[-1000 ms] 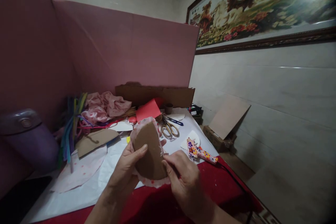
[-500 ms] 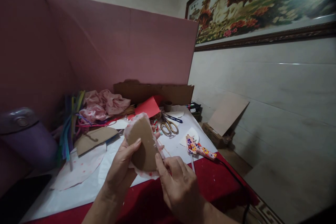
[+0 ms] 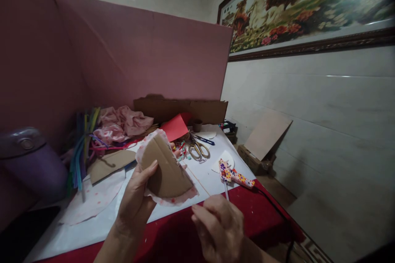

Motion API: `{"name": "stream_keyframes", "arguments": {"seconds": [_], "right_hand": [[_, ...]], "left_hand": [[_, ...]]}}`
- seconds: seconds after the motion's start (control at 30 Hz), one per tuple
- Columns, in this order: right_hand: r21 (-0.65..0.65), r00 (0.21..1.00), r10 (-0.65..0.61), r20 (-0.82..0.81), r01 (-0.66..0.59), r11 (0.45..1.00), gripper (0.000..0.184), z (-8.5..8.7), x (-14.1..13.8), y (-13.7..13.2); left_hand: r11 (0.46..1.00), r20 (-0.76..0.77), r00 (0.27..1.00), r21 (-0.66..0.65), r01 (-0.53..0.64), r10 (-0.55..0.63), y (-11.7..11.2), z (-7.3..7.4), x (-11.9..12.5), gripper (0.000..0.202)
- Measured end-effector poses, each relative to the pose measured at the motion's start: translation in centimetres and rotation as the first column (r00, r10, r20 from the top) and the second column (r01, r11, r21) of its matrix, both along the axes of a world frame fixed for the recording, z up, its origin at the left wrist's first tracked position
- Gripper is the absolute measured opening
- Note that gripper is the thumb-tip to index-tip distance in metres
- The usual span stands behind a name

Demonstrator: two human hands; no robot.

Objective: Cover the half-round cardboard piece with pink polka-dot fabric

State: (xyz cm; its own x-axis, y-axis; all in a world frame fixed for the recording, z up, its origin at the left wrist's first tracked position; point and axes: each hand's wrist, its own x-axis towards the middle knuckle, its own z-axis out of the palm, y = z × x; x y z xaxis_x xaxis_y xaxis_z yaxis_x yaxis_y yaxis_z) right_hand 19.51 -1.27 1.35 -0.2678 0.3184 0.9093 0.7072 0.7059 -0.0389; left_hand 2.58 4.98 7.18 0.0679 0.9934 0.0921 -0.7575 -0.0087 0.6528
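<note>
My left hand point(image 3: 137, 197) grips a cardboard piece point(image 3: 166, 172) with one rounded end, its thumb on the bare brown face and its fingers behind. White fabric with pink spots point(image 3: 175, 201) backs the cardboard and sticks out past its edges, frayed along the right side. My right hand point(image 3: 219, 226) is apart from the piece, lower right, over the red cloth. Its fingers are curled together; whatever they may hold is hidden. Beyond it a thin stick point(image 3: 199, 181) lies on the white sheet.
A flowered glue gun point(image 3: 236, 176) with a cord lies at the right edge. Scissors point(image 3: 199, 151) and a blue-handled cutter point(image 3: 205, 140) lie behind. A spotted fabric piece point(image 3: 95, 197), another cardboard piece point(image 3: 112, 164), pipe cleaners point(image 3: 80, 148) and a purple bottle point(image 3: 33, 164) are left.
My right hand has let go of the piece's right edge and drawn back down and to the right. The left hand has turned and shifted the piece slightly left, showing more cardboard.
</note>
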Motion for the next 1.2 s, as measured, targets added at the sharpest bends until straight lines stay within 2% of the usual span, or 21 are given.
{"name": "stream_keyframes", "arguments": {"seconds": [0.1,0.2,0.3,0.4,0.5,0.63,0.73,0.83,0.9,0.97,1.07,1.2], "right_hand": [[-0.094,0.974,-0.088,-0.209,0.07,0.993,0.025,0.4,-0.2,0.6],[-0.197,0.977,-0.066,-0.203,0.025,0.98,0.026,1.0,-0.6,1.3],[-0.151,0.995,-0.001,-0.101,-0.015,0.988,0.033,1.2,-0.6,1.6],[-0.063,0.999,-0.03,0.041,0.033,0.998,0.039,1.3,-0.3,1.5],[0.014,0.99,-0.075,0.117,0.073,0.997,0.038,1.4,-0.1,1.5],[0.015,0.989,-0.076,0.129,0.075,0.997,0.036,0.9,0.0,1.5],[-0.018,0.999,-0.036,0.021,0.036,0.999,0.023,1.0,0.0,1.8],[-0.046,0.984,-0.025,-0.174,0.017,0.999,0.014,2.6,-0.3,2.5],[-0.142,0.963,-0.058,-0.264,0.02,0.99,0.024,4.4,-0.8,3.3],[-0.226,0.959,-0.07,-0.274,0.007,0.974,0.025,5.9,-1.5,4.0],[-0.139,0.963,-0.09,-0.254,0.056,0.989,0.019,6.8,-2.8,4.7],[-0.009,0.977,-0.108,-0.182,0.108,0.994,0.019,5.8,-3.8,4.7]], "left_hand": [[1.0,-0.015,1.0,0.009,-0.008,0.008,0.0,0.0,-0.1,0.043],[0.999,-0.008,0.999,0.025,0.035,-0.035,-0.1,-0.1,0.0,0.043],[0.998,0.0,0.998,0.034,0.061,-0.061,-0.1,-0.2,0.0,0.042],[0.999,-0.004,0.999,0.029,0.041,-0.041,0.0,-0.2,0.0,0.04],[0.999,-0.015,1.0,0.018,0.028,-0.028,0.0,-0.3,0.1,0.039],[0.999,-0.039,0.999,0.039,0.021,-0.019,-0.2,-0.1,0.3,0.042],[0.999,-0.078,0.997,0.023,0.032,-0.03,-0.4,-0.1,0.5,0.046],[0.999,-0.101,0.994,0.006,0.04,-0.039,-0.7,-0.3,0.7,0.051],[0.998,-0.112,0.992,0.001,0.056,-0.055,-0.8,-0.5,0.9,0.051],[0.996,-0.132,0.988,-0.016,0.083,-0.085,-0.9,-0.8,0.9,0.048],[0.994,-0.146,0.983,-0.019,0.108,-0.11,-1.0,-1.1,0.9,0.043],[0.992,-0.13,0.984,-0.016,0.125,-0.126,-0.9,-1.1,1.1,0.032]]}}
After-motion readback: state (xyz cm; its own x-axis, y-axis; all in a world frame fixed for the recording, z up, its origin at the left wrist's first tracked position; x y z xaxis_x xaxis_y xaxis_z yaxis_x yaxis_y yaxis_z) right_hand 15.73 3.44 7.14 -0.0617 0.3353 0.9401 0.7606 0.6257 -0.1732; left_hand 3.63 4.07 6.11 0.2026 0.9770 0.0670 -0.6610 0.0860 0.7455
